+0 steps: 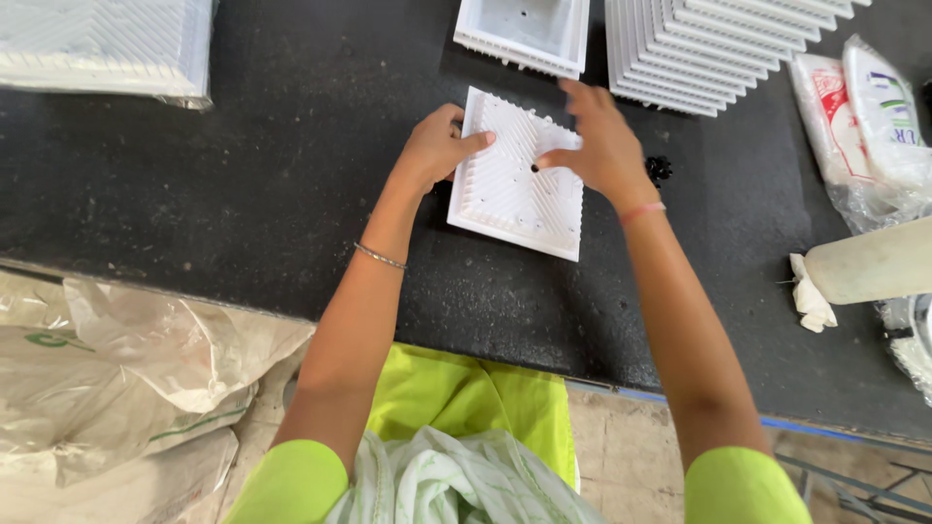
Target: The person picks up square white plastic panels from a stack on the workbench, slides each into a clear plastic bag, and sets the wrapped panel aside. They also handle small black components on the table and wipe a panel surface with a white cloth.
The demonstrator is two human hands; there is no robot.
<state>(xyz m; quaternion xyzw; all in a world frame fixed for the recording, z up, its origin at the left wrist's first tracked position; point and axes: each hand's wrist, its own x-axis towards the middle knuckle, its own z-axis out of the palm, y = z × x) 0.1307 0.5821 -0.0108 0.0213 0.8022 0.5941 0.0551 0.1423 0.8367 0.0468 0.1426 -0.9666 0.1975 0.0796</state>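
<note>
While both hands sit on the work, I log this:

Left hand (434,147): fingers curled over the near-left edge of the white ribbed square plate (515,199), thumb pressed on top. Reads as a brace to keep it from sliding.

Right hand (599,146): thumb and forefinger pinched together just above the plate's centre hole (534,168), other fingers spread. Can't tell if anything tiny sits in the pinch.

Plate: lying flat, ribs up, on the black table (243,194), directly under both hands, slightly skewed.

Small black parts (659,169): little heap just right of the right wrist, on the table. Looks placed for a short reach.

Stack of white plates (714,49): beyond the right hand, fanned.

White tray (524,34): just beyond the fingertips, open side up.

Plastic-wrapped packets (864,116): far right of the right hand.
</note>
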